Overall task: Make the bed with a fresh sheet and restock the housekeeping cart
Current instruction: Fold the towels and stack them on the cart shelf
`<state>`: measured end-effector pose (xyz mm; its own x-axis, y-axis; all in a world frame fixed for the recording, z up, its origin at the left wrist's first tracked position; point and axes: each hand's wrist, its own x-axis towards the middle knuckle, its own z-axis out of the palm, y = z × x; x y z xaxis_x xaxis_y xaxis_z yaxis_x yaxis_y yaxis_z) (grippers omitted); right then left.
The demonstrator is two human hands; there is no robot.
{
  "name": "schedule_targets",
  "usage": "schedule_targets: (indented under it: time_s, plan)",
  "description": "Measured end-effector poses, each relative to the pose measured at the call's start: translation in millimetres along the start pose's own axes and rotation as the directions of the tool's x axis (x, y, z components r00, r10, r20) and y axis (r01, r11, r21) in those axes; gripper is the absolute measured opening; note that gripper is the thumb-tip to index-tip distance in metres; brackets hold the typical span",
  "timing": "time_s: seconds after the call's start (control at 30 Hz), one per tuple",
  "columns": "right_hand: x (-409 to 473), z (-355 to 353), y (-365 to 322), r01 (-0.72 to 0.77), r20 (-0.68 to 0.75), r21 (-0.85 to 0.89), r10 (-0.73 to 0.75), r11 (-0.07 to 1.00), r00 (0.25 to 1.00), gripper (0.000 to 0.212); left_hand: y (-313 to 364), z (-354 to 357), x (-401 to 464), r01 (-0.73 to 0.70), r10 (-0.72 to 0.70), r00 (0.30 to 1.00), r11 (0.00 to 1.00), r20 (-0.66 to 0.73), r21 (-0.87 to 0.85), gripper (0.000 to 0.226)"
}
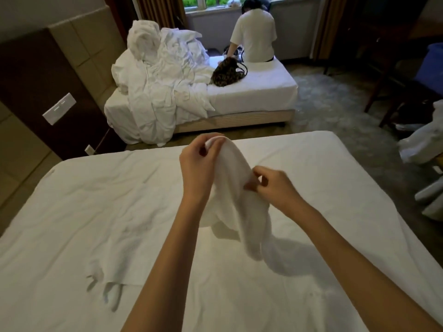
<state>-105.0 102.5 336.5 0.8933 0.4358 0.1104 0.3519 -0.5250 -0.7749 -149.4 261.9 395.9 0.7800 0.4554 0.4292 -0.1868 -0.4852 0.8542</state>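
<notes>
The near bed (100,212) fills the foreground, and both hands hold a towel (237,204) above its middle, the left hand (199,164) at the towel's far end, the right hand (273,185) on its right. Beyond the near bed stands a second bed (251,92), with a heap of bedding (163,80) on its left part, a bag (227,71) right of the heap, and a person (254,34) seated at its far edge.

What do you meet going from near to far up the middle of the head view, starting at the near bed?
Near bed's white sheet → towel held up by left hand and right hand → floor gap → far bed → patterned bag → seated person → window.
</notes>
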Motion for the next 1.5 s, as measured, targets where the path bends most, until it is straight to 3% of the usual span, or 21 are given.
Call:
schedule_targets:
  time_s: [0.27, 0.4, 0.6, 0.7, 0.87, 1.0, 1.1, 1.2, 1.3, 1.5]
  plan:
    - [-36, 35, 67, -0.239, 0.129, 0.024, 0.234, 0.971, 0.964, 0.012, -17, -37, -5, 0.129, -0.14, 0.978, 0.988, -0.154, -0.083, 0.013]
    - [-49, 31, 71, -0.286, 0.129, 0.154, 0.267, 0.946, 0.955, 0.016, -38, -54, -9, 0.219, -0.214, 0.974, 0.973, -0.071, 0.071, 0.013]
    - [-47, 17, 38, -0.225, 0.077, 0.29, 0.211, 0.93, 0.974, 0.025, -57, -41, -47, 0.243, -0.259, 0.965, 0.936, 0.033, 0.256, 0.017]
    - [-40, 9, 16, -0.183, 0.068, 0.368, 0.17, 0.912, 0.983, 0.015, -52, -27, -60, 0.27, -0.285, 0.958, 0.94, 0.043, 0.207, 0.015]
    - [-30, 1, -26, -0.131, 0.123, 0.574, 0.074, 0.809, 0.99, 0.022, -25, -4, -83, 0.258, -0.258, 0.955, 0.966, 0.149, 0.02, 0.019]
    - [-27, 8, -38, -0.08, 0.1, 0.511, 0.033, 0.856, 0.994, 0.034, -17, 1, -86, 0.344, -0.334, 0.938, 0.931, 0.093, -0.123, 0.03]
    - [-25, 12, -43, -0.007, 0.0, 0.504, 0.009, 0.863, 1.0, 0.032, -14, 3, -83, 0.392, -0.387, 0.92, 0.903, 0.066, -0.177, 0.039]
    - [-24, 14, -45, 0.049, -0.086, 0.442, -0.012, 0.895, 0.996, 0.029, -14, 2, -81, 0.411, -0.403, 0.911, 0.88, 0.086, -0.237, 0.032]
    - [-28, 17, -43, 0.03, -0.087, 0.33, -0.002, 0.943, 0.996, 0.024, -17, -2, -82, 0.47, -0.457, 0.882, 0.834, 0.117, -0.288, 0.025]
    - [-51, 14, -28, 0.099, -0.009, 0.296, -0.101, 0.95, 0.995, 0.043, -23, -5, -81, 0.527, -0.517, 0.846, 0.77, 0.131, -0.361, 0.014]
